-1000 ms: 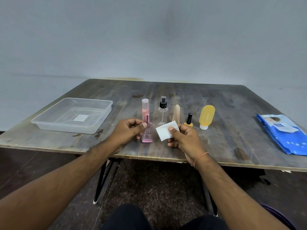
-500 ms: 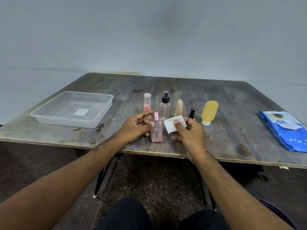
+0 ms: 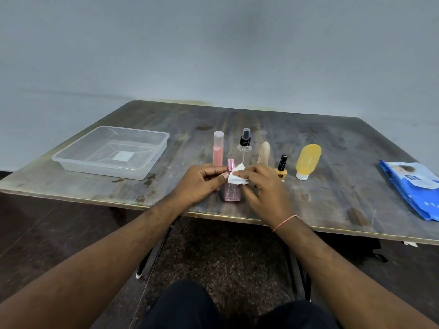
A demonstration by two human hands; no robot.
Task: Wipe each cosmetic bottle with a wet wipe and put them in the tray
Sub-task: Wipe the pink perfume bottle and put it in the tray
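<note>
Between the hands, at the worktop's (image 3: 332, 210) near edge, the pink bottle (image 3: 231, 193) stood upright, left hand (image 3: 202, 184) pinching its neck, right hand (image 3: 263, 186) pressing the wipe (image 3: 236, 176) there, the tray (image 3: 133, 172) well left, nearer the left hand.

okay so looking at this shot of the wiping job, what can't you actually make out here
Head view only:
- Small pink bottle: its neck is hidden by the wet wipe and both hands.
- Blue wipes pack: cut off by the right edge; label print too small to read.
- Nail polish bottle: label too small, partly behind the right hand.
</note>
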